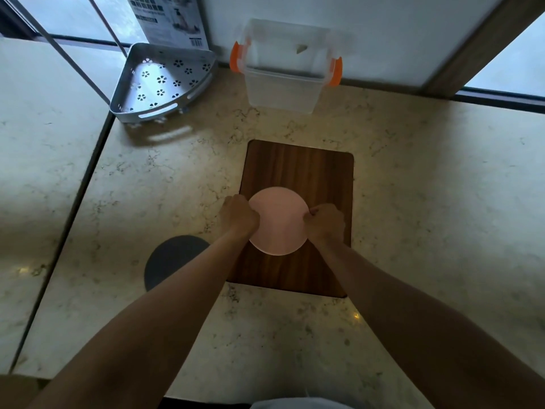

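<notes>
A round pink disc (278, 221) lies over the dark wooden board (298, 169) on the marble counter. My left hand (239, 215) grips the disc's left edge with curled fingers. On the opposite side, my right hand (324, 222) pinches its right edge. Both forearms reach in from the bottom of the view. Whether the disc rests on the board or is lifted slightly, I cannot tell.
A clear plastic box (283, 69) with orange latches stands at the back against the wall. A grey perforated corner shelf (162, 84) sits back left. A dark grey round mat (171, 261) lies left of the board. The counter's edge runs along the left.
</notes>
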Tool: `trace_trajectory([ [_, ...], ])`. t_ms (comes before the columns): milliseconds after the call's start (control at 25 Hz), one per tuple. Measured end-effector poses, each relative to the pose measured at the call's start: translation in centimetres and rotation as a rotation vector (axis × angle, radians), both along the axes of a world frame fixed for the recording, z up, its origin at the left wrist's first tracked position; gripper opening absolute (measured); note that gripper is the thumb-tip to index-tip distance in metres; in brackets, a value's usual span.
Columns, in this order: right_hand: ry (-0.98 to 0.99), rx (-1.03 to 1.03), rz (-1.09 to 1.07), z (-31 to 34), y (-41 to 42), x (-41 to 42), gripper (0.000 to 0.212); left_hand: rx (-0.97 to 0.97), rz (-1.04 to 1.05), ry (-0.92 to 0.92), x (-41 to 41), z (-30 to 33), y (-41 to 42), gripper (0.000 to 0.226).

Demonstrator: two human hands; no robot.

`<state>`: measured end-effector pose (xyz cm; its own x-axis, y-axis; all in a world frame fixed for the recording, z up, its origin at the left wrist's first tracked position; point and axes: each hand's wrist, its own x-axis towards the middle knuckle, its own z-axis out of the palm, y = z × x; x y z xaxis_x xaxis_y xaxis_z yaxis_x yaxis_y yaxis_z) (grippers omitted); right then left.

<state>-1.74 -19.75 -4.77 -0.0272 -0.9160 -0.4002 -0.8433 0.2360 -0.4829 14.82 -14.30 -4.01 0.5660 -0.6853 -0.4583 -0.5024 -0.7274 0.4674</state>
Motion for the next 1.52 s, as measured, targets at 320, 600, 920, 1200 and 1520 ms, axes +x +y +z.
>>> trace_trajectory([
  [320,-0.081,0.142,0.019,0.1,-0.6,-0.3,0.033,-0.008,0.218,0.188,1.0,0.4,-0.2,0.017],
  [600,-0.218,0.111,0.112,1.3,0.8,0.0,0.026,-0.058,0.315,0.253,2.4,1.3,2.7,0.026],
  [920,-0.384,0.211,0.209,1.8,5.5,5.9,0.019,-0.152,0.462,0.314,7.5,3.9,11.3,0.031],
  [1200,-0.403,0.277,0.357,0.1,10.3,11.5,0.022,-0.205,0.606,0.295,11.4,3.4,19.3,0.032],
  [1520,-0.277,0.131,0.488,-1.3,12.6,12.3,0.024,-0.204,0.674,0.250,11.7,0.1,22.3,0.032],
])
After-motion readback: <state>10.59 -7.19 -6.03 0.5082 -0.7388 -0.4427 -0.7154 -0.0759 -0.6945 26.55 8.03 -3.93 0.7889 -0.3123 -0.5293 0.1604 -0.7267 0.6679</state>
